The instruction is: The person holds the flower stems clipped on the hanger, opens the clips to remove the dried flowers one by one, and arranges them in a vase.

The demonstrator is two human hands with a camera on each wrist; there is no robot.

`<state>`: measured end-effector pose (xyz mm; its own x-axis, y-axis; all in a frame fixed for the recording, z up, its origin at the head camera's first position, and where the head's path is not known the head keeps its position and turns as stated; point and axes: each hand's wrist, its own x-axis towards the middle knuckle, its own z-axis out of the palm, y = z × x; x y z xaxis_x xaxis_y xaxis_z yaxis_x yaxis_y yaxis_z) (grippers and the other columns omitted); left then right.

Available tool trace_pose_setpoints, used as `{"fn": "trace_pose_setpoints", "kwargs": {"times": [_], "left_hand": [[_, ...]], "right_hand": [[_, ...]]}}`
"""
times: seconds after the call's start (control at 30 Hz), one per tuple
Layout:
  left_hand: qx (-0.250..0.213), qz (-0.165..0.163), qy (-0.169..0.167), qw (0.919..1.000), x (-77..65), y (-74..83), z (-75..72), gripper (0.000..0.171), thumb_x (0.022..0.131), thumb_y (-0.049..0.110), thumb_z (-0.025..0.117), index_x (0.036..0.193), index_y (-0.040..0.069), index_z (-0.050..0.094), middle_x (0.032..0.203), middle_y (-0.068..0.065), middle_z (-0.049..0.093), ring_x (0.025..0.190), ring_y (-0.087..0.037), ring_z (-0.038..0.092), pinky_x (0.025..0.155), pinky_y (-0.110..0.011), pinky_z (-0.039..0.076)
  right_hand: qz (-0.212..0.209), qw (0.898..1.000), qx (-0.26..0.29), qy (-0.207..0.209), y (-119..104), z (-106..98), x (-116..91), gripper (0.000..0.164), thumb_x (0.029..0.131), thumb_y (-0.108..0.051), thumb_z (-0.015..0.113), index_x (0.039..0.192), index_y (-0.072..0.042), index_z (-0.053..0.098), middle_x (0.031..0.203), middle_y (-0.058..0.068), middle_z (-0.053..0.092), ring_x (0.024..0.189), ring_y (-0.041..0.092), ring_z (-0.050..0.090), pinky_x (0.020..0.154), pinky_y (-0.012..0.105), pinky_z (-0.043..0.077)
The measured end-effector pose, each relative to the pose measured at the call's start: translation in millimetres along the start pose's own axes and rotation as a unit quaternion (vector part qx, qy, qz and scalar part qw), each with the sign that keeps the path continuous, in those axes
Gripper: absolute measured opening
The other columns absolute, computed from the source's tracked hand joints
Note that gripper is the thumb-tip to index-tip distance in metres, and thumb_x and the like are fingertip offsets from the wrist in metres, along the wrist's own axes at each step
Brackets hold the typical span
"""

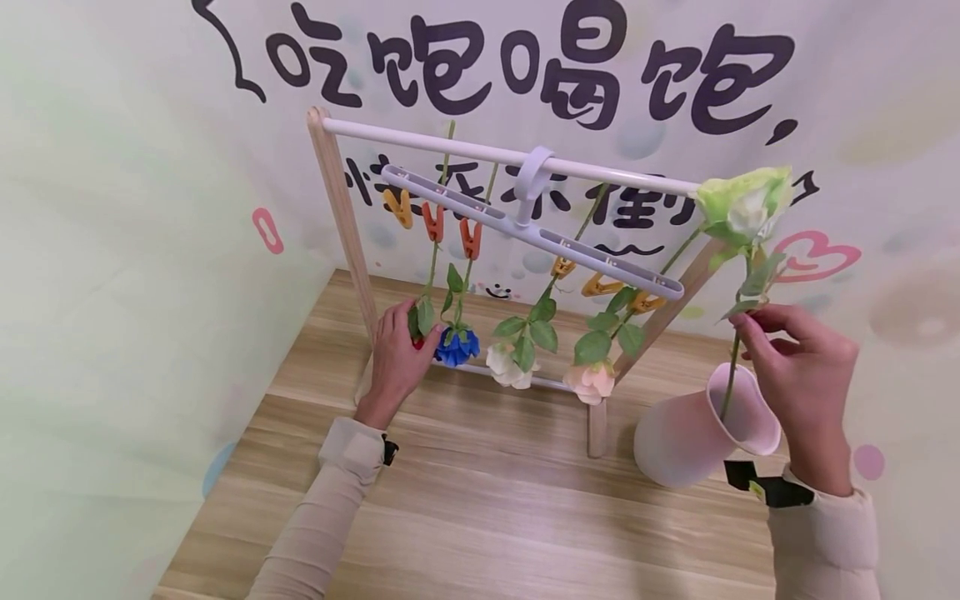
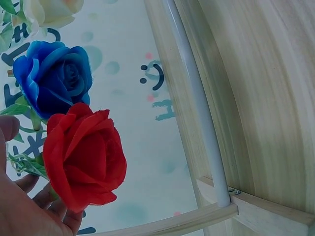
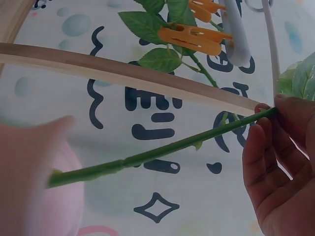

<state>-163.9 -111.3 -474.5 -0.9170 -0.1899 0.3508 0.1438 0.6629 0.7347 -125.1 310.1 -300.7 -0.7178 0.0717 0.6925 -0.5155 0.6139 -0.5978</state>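
At the left of the rack, my left hand (image 1: 397,354) is around the red rose (image 2: 86,157), its fingers curled behind the bloom and its thumb near the stem. This rose hangs upside down, mostly hidden by the hand in the head view. Close beside it hangs a blue rose (image 1: 457,346). On the right, my right hand (image 1: 806,367) pinches the stem of a green-and-white rose (image 1: 746,208) between thumb and fingers, bloom upward. The lower stem (image 3: 162,150) reaches into the mouth of a pink-and-white vase (image 1: 675,442).
A wooden rack (image 1: 341,208) carries a lilac clip hanger (image 1: 480,212) with orange and yellow clips. A white rose (image 1: 510,367) and a pale pink rose (image 1: 591,382) also hang upside down. Behind the wooden table (image 1: 450,517) is a printed cloth (image 1: 150,167).
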Motion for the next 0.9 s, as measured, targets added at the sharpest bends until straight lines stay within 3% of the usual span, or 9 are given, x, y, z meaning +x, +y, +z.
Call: {"fn": "trace_pose_setpoints", "kwargs": {"times": [0.3, 0.9], "left_hand": [[0.010, -0.010, 0.009, 0.9999, 2.6, 0.7, 2.9, 0.057, 0.092, 0.033, 0.068, 0.138, 0.004, 0.048, 0.129, -0.020, 0.052, 0.117, -0.037, 0.049, 0.098, -0.053, 0.040], [0.017, 0.006, 0.038, 0.9991, 3.0, -0.7, 4.6, 0.054, 0.088, 0.021, 0.074, 0.135, 0.003, 0.053, 0.123, -0.021, 0.055, 0.115, -0.039, 0.051, 0.098, -0.052, 0.040]], "right_hand": [[0.027, 0.999, -0.036, -0.019, 14, -4, -17, 0.012, 0.079, 0.010, 0.076, 0.091, 0.010, 0.073, 0.079, -0.036, 0.060, 0.066, -0.017, 0.057, 0.063, 0.001, 0.044], [0.043, 0.994, -0.075, -0.059, 25, -9, -39, 0.013, 0.079, 0.008, 0.077, 0.091, 0.006, 0.073, 0.081, -0.041, 0.057, 0.072, -0.020, 0.055, 0.066, 0.000, 0.042]]}}
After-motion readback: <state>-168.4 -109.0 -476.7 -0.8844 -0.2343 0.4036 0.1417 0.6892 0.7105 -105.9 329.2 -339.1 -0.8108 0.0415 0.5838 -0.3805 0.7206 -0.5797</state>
